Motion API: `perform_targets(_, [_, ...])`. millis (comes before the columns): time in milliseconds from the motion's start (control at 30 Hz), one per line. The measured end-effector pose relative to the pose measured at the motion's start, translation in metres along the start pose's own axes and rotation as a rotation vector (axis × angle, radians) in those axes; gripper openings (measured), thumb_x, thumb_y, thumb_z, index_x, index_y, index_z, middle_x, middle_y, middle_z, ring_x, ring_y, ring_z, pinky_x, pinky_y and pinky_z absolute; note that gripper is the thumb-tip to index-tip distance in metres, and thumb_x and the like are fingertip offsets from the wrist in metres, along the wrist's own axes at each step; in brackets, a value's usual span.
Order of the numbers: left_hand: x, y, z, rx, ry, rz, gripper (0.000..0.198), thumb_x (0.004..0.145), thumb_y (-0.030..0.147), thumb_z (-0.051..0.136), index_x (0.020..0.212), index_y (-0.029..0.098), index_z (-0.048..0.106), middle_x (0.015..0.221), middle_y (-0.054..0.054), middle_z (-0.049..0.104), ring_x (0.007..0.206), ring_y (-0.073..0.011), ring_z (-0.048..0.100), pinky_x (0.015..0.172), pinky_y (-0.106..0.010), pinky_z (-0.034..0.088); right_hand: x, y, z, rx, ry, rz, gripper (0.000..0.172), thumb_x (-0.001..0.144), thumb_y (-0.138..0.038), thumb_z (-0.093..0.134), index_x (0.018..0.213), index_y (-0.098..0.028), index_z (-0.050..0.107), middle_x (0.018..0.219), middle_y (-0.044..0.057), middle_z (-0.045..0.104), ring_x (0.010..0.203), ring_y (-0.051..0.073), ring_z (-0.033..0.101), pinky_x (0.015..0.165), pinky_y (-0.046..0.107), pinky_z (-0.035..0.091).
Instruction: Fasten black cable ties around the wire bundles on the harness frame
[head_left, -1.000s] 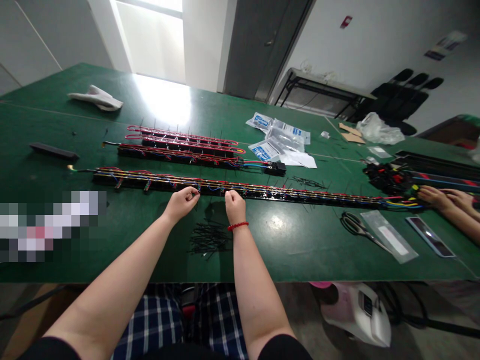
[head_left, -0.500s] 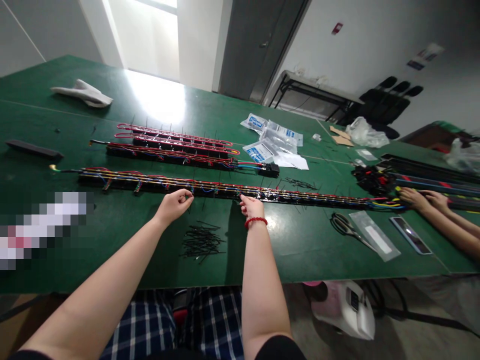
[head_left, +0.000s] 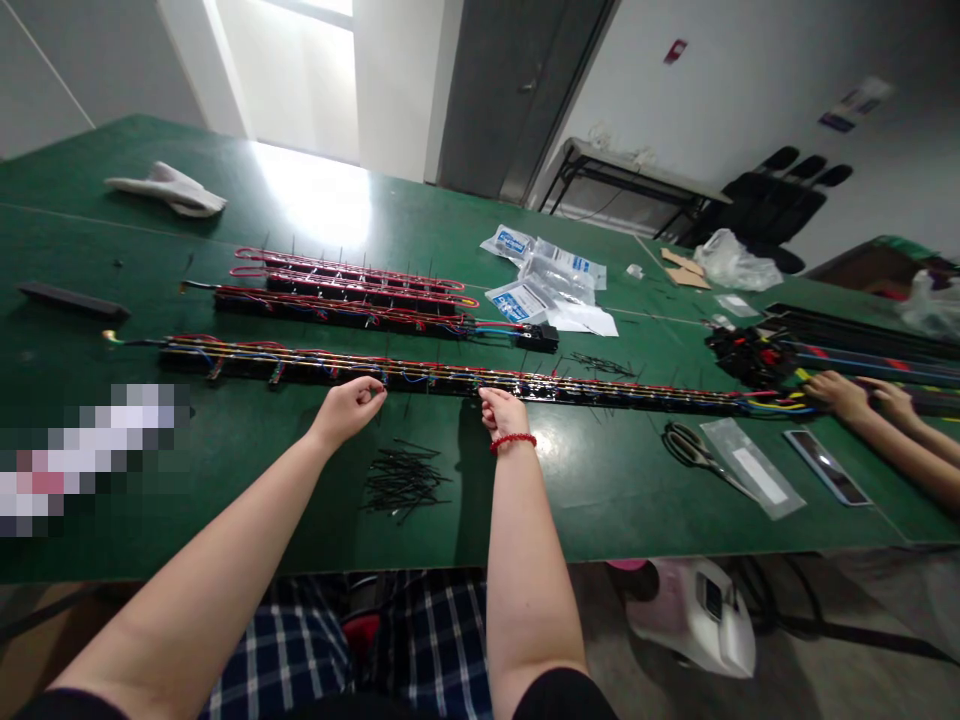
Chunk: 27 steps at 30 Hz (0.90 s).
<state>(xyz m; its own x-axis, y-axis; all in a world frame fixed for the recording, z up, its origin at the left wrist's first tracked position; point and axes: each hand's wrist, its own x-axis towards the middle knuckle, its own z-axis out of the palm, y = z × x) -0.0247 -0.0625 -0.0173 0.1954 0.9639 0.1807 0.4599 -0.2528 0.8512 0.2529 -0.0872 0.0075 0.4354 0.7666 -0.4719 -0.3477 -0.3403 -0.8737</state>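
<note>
A long black bar with red, yellow and blue wires (head_left: 247, 352) runs across the green table (head_left: 300, 520). At its near edge my left hand (head_left: 352, 405) is closed in a pinch; what its fingertips hold is too small to make out. My right hand (head_left: 501, 408), with a red bead bracelet at the wrist, is also pinched at the bar's near edge, its fingertips' contents hidden. Below and between the hands lies a loose pile of thin black ties (head_left: 405, 480). Shorter wired bars (head_left: 345, 305) lie behind the long one.
Plastic packets (head_left: 551, 280) lie behind the bars. Scissors (head_left: 694, 447), a clear bag (head_left: 754, 468) and a phone (head_left: 826, 467) are at the right. Another person's hands (head_left: 840, 395) touch wires at the bar's right end. A grey cloth (head_left: 172, 190) is at the back left.
Both of my hands stay at nearly the same places on the bar. The other person's hands have shifted slightly right, and the view has moved a little.
</note>
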Motion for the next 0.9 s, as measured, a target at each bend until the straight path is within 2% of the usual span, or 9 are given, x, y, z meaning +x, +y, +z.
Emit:
perform_targets(233, [0.0002, -0.0002, 0.0006, 0.0, 0.013, -0.005, 0.025, 0.082, 0.041, 0.061, 0.085, 0.017, 0.065, 0.052, 0.008, 0.036, 0.051, -0.0088, 0.034, 0.055, -0.023, 0.029, -0.0019, 0.0028, 0.0003, 0.028, 0.005, -0.025, 0.018, 0.068, -0.016, 0.079, 0.071, -0.016, 0.061, 0.046, -0.007, 0.052, 0.034, 0.001, 0.038, 0.031, 0.011, 0.025])
perform_targets(533, [0.0001, -0.0026, 0.001, 0.011, 0.027, 0.007, 0.025, 0.082, 0.042, 0.061, 0.085, 0.018, 0.066, 0.052, 0.008, 0.037, 0.05, -0.0092, 0.034, 0.055, -0.022, 0.029, -0.0037, 0.0047, 0.0003, 0.062, 0.008, -0.077, 0.017, 0.063, -0.015, 0.078, 0.071, -0.016, 0.063, 0.053, -0.006, 0.057, 0.04, 0.002, 0.043, 0.031, 0.013, 0.026])
perform_targets(900, [0.0005, -0.0045, 0.0016, 0.01, 0.027, -0.003, 0.025, 0.081, 0.041, 0.062, 0.087, 0.018, 0.067, 0.053, 0.007, 0.039, 0.051, -0.0088, 0.035, 0.055, -0.022, 0.03, -0.0044, 0.0023, -0.0037, 0.056, -0.058, -0.063, 0.019, 0.06, -0.01, 0.074, 0.076, -0.015, 0.064, 0.057, -0.005, 0.061, 0.041, 0.003, 0.043, 0.033, 0.014, 0.024])
